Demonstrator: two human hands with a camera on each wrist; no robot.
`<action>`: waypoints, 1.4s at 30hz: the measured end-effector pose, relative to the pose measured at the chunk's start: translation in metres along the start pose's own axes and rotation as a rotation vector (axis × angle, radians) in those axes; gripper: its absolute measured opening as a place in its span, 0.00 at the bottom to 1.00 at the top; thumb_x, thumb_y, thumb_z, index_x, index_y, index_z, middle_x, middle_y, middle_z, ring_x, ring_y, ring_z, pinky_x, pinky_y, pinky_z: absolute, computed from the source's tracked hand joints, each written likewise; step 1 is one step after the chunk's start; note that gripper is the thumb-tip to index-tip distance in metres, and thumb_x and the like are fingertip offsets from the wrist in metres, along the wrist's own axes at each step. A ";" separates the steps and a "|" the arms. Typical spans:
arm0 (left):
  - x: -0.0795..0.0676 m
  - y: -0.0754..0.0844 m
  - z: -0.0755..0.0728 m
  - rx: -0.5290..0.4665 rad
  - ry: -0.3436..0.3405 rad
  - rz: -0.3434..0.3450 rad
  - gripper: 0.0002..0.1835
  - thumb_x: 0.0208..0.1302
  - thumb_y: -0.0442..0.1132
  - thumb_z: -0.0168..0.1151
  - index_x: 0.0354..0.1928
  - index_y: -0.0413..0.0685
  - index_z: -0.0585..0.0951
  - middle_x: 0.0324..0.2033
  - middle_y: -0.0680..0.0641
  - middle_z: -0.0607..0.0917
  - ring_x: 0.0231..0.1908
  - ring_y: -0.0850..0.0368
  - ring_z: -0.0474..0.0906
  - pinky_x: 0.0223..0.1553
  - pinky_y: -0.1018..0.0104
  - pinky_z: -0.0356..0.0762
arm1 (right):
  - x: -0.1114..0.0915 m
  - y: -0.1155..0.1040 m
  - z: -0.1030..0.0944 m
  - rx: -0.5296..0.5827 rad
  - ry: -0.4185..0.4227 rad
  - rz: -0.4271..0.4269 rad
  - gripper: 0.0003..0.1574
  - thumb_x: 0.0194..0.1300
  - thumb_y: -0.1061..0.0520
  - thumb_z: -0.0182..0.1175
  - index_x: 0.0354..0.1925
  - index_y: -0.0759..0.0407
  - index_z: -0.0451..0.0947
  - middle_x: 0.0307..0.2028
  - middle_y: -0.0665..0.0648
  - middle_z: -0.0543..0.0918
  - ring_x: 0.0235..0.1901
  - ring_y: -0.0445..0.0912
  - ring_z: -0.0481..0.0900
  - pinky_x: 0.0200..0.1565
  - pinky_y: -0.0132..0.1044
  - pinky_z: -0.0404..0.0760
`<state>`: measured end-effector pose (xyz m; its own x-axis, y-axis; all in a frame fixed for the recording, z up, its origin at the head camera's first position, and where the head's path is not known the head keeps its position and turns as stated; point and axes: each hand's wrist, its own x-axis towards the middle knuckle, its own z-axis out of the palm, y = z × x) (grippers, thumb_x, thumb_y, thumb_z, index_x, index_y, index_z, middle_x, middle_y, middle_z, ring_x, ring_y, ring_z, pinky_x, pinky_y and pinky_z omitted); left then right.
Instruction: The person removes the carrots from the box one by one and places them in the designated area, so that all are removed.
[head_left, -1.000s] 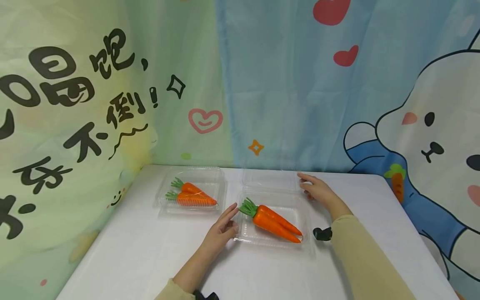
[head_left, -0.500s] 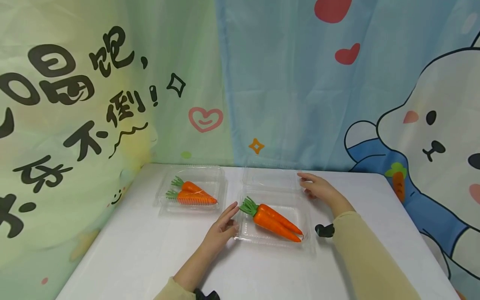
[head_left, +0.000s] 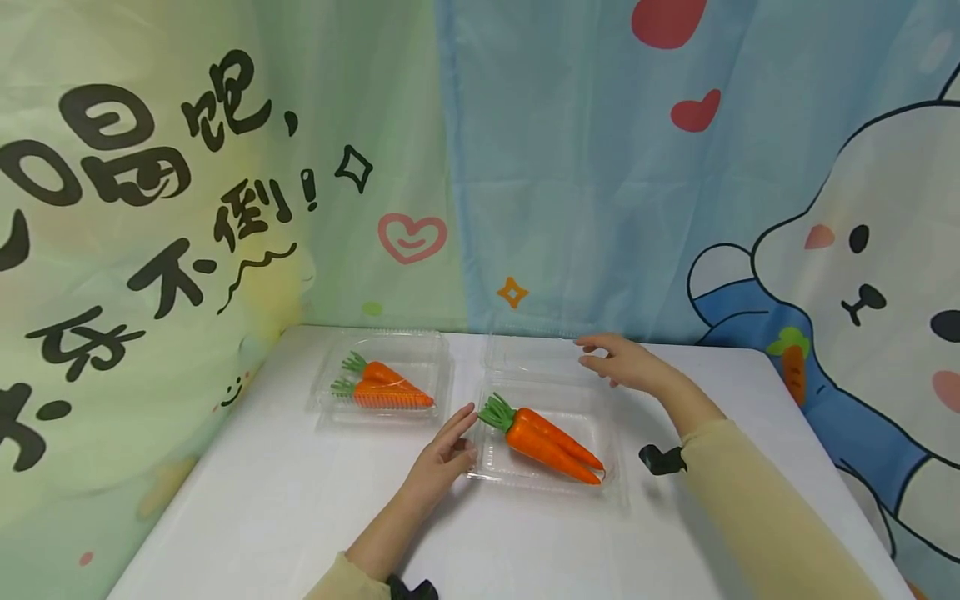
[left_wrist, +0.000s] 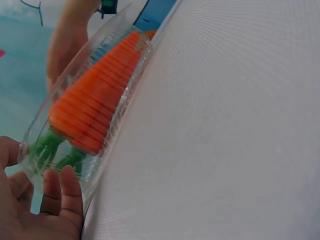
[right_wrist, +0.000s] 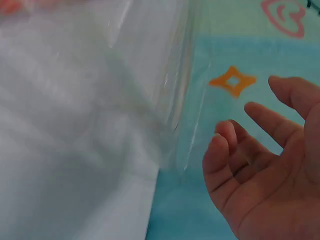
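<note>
On the white worktop [head_left: 300, 508], the left hand [head_left: 441, 460] rests relaxed, parted fingers against the left side of a clear container [head_left: 596, 423], its grip loose. Two orange carrots [head_left: 549, 452] lie inside, green tops toward that hand; the clear lid [head_left: 540, 358] is folded back behind them. The right hand [head_left: 630, 365] hovers near the lid's right edge, grip slack, fingers apart. Farther left, a second container [head_left: 429, 357] encloses two more carrots [head_left: 392, 395].

Two smooth orange carrots [head_left: 546, 446] with green tops [head_left: 497, 414] lie side by side, tips angled toward the near right, in an open clear plastic container [head_left: 498, 463], its transparent lid [head_left: 528, 358] turned back at the far side.
</note>
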<state>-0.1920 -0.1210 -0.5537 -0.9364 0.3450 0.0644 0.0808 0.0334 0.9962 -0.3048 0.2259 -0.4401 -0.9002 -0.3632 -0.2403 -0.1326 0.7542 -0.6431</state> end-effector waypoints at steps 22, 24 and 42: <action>0.000 0.001 0.000 0.027 0.008 0.007 0.31 0.68 0.31 0.58 0.72 0.51 0.67 0.76 0.55 0.59 0.48 0.62 0.72 0.44 0.77 0.77 | -0.003 -0.063 0.063 -0.065 -0.301 -0.140 0.33 0.63 0.43 0.66 0.65 0.44 0.73 0.54 0.56 0.77 0.44 0.49 0.76 0.40 0.41 0.82; -0.001 0.002 0.000 0.025 0.005 0.015 0.31 0.68 0.31 0.58 0.72 0.50 0.67 0.76 0.54 0.58 0.48 0.63 0.72 0.44 0.77 0.77 | -0.001 -0.064 0.067 -0.090 -0.308 -0.151 0.31 0.63 0.43 0.66 0.63 0.42 0.75 0.51 0.54 0.77 0.44 0.48 0.75 0.39 0.38 0.81; -0.001 0.002 -0.001 0.024 -0.014 0.036 0.31 0.68 0.31 0.58 0.73 0.47 0.66 0.77 0.51 0.57 0.48 0.61 0.72 0.45 0.78 0.76 | 0.006 -0.066 0.084 -0.156 -0.324 -0.157 0.27 0.58 0.47 0.71 0.56 0.50 0.80 0.46 0.52 0.76 0.45 0.46 0.72 0.52 0.45 0.74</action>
<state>-0.1913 -0.1220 -0.5517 -0.9278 0.3597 0.0992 0.1226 0.0426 0.9915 -0.2664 0.1280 -0.4608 -0.6899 -0.6157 -0.3806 -0.3420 0.7407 -0.5783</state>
